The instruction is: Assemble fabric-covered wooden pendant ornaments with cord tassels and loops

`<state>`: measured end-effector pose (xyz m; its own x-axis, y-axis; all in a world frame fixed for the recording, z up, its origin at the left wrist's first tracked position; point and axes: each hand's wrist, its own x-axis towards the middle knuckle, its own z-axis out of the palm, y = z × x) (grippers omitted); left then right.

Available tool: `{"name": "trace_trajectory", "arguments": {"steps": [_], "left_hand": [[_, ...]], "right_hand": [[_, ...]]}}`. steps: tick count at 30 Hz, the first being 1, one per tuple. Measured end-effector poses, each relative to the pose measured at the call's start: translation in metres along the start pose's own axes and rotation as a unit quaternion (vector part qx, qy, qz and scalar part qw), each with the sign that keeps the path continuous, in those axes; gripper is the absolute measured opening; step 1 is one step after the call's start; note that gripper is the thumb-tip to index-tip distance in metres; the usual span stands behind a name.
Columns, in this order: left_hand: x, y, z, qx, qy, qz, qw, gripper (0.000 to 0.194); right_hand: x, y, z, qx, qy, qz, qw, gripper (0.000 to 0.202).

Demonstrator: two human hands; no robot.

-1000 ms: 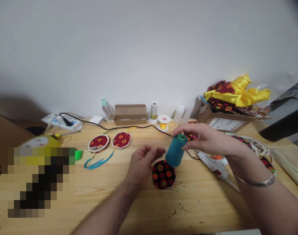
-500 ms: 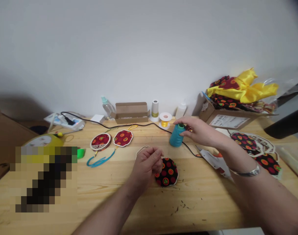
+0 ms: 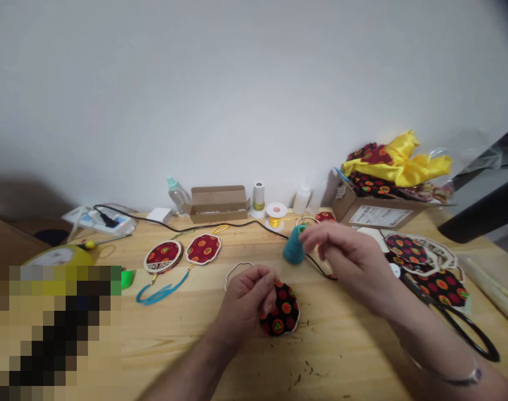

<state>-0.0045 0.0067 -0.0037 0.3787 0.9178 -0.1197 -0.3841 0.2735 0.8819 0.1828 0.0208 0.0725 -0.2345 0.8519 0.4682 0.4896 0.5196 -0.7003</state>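
Note:
A teal thread cone stands on the wooden table, tilted slightly. My right hand hovers just right of it, fingers curled and bunched; whether they pinch a thread is too small to tell. Left of centre, my left hand is closed in a pinch, and what it holds, if anything, is hidden. Beside and partly behind it lies a scalloped black patterned fabric piece with a pale rim. A thin pale outline frame shows behind my left hand.
Two red ornaments with teal cords lie at the left. Along the wall are an open cardboard box and a yellow spool. At the right are black scissors, fabric pieces and a carton of cloth.
My right hand has come off the thread cone, moving right and nearer, with its fingers drawn together. My left hand keeps its pinch. The whole view has shifted slightly.

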Motion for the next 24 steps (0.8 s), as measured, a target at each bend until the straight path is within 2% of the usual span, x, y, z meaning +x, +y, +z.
{"name": "trace_trajectory", "arguments": {"steps": [2, 6, 10, 12, 14, 18, 20, 22, 24], "left_hand": [[0.0, 0.0, 0.001, -0.007, 0.009, 0.001, 1.0, 0.015], [0.0, -0.001, 0.003, -0.019, 0.034, 0.006, 0.999, 0.016], [-0.001, 0.003, 0.008, -0.03, 0.065, 0.011, 0.997, 0.017], [-0.002, 0.007, 0.012, -0.018, 0.08, 0.018, 0.996, 0.017], [-0.005, 0.012, 0.016, 0.012, 0.089, 0.026, 0.996, 0.018], [-0.01, 0.023, 0.022, 0.112, 0.097, 0.05, 0.988, 0.022], [-0.012, 0.027, 0.025, 0.156, 0.105, 0.059, 0.98, 0.024], [-0.015, 0.03, 0.027, 0.182, 0.109, 0.062, 0.975, 0.024], [-0.015, 0.031, 0.028, 0.201, 0.112, 0.067, 0.971, 0.024]], "right_hand": [[-0.014, -0.002, 0.009, 0.092, -0.054, 0.051, 0.993, 0.025], [-0.035, 0.005, 0.024, 0.153, -0.103, 0.195, 0.963, 0.011], [-0.045, 0.007, 0.032, 0.218, -0.123, 0.27, 0.93, 0.007], [-0.045, 0.005, 0.035, 0.259, -0.104, 0.299, 0.913, 0.008], [-0.042, 0.003, 0.038, 0.324, -0.083, 0.328, 0.883, 0.011], [-0.028, -0.003, 0.038, 0.493, -0.088, 0.362, 0.786, 0.024], [-0.02, -0.006, 0.035, 0.55, -0.087, 0.362, 0.748, 0.03], [-0.011, -0.008, 0.031, 0.581, -0.097, 0.358, 0.725, 0.038], [0.001, -0.01, 0.025, 0.589, -0.112, 0.352, 0.719, 0.048]]}}
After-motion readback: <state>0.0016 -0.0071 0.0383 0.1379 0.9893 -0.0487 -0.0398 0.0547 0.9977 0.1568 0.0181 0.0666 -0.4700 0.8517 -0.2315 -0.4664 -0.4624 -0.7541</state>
